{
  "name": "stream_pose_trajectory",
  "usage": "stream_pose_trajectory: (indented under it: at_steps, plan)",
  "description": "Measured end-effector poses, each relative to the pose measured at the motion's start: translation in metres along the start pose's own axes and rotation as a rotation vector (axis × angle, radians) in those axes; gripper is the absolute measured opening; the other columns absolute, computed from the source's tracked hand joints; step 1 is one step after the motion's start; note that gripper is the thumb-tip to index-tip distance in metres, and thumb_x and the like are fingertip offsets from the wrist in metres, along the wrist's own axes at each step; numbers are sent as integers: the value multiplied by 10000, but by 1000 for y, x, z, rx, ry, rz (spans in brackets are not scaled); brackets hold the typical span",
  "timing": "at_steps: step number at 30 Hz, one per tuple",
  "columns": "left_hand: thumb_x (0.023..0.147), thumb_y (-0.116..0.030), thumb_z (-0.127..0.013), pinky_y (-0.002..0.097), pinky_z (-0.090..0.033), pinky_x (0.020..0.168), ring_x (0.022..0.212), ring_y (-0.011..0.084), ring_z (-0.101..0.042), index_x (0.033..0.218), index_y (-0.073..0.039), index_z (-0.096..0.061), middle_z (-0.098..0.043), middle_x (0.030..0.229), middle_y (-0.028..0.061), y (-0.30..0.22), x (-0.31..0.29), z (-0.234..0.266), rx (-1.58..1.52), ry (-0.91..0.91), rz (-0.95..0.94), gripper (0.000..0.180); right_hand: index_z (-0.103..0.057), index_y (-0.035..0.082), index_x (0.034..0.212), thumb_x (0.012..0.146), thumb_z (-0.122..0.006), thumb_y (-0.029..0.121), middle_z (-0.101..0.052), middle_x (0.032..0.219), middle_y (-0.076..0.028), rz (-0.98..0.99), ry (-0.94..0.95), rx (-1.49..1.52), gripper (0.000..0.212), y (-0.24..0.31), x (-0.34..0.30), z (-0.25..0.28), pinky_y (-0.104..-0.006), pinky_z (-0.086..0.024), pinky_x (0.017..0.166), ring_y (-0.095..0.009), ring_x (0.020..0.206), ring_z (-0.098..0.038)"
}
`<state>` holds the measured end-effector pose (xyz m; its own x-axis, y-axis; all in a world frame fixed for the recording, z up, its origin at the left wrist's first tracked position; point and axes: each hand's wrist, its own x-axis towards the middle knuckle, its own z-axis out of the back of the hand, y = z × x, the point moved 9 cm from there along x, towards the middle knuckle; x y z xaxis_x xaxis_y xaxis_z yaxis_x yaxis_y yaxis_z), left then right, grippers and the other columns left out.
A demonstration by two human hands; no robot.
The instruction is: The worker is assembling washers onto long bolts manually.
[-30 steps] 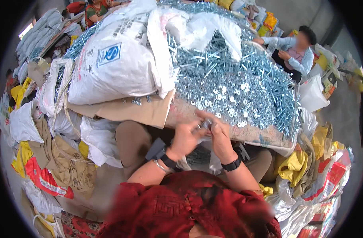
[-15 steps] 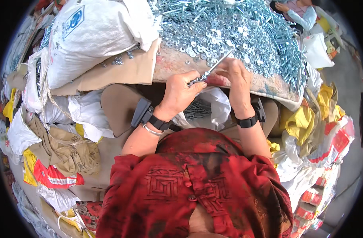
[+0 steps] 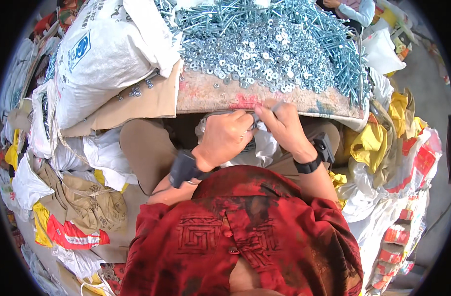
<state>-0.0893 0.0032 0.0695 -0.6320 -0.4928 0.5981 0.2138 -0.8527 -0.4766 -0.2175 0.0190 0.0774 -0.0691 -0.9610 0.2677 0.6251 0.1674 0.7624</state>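
We see the two hands close together at the near edge of the surface point(image 3: 213, 102), with a thin metal piece point(image 3: 255, 118) between them. The left hand point(image 3: 224, 134) is curled, its back turned up, and its fingertips seem to pinch this piece. The right hand point(image 3: 287, 129) comes from the right side, and its thumb and bent fingers seem to press on the same piece, toward the far end.

We judge that the piece is light, stiff and hard to break, but smooth metal can slip or roll in bare fingers. It is good, in our opinion, to hold it firmly by the shaft with one hand and to leave the tip free for the other.

The exact form of the piece we cannot tell, because the fingers cover most of it and the right fingers are blurred. Beneath the hands is a white plastic bag point(image 3: 269, 150); its inside is mostly hidden from us. Farther away lie the washers point(image 3: 275, 54) and the long bolts point(image 3: 329, 44), and their heap is cut off at the far side. To the left, a white sack point(image 3: 102, 64) hides a part of the surface. At the far right, we see a co-worker point(image 3: 364, 14) only partly.
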Motion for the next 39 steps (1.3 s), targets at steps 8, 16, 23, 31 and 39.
stream_pose_trajectory:
  at_steps: [8, 16, 23, 31, 39]
  plan:
    - [842, -117, -737, 290, -432, 600, 638, 77, -501, 831, 11, -673, -606, 679, 15, 39, -15, -36, -767, 391, 472, 144, -635, -16, 795, 925, -678, 193, -584, 700, -77, -25, 523, 157, 250, -18, -21, -35, -344, -433, 588, -161, 631, -508]
    - [965, -194, -603, 179, -318, 415, 491, 82, -494, 995, -58, -557, -657, 809, 111, 84, -25, -35, -1499, -24, 851, 147, -657, 31, 881, 912, -639, 154, -643, 751, -98, -126, 96, 41, 128, -49, 120, 17, -348, -495, 647, -202, 713, -644]
    - [996, -224, -575, 190, -339, 410, 459, 80, -477, 1129, 15, -626, -670, 780, 137, 106, -29, -32, -1594, -96, 937, 278, -688, 63, 940, 858, -581, 99, -629, 927, -155, 401, 20, -615, 140, -25, 236, -44, -465, -518, 721, -368, 841, -652]
    - [993, -224, -585, 193, -277, 388, 439, 50, -383, 1042, -34, -602, -609, 731, 99, 107, -29, -33, -1687, -70, 957, 197, -678, 57, 950, 813, -571, 48, -611, 939, -152, 544, 131, -987, 174, -27, 255, -78, -435, -535, 714, -345, 874, -649]
    - [1009, -225, -544, 211, -304, 387, 431, 67, -385, 998, -25, -581, -568, 737, 79, 99, -33, -31, -1695, -160, 948, 204, -544, 53, 892, 808, -643, 1, -574, 888, -95, 822, -228, -635, 140, 60, 177, -10, -386, -505, 628, -289, 796, -611]
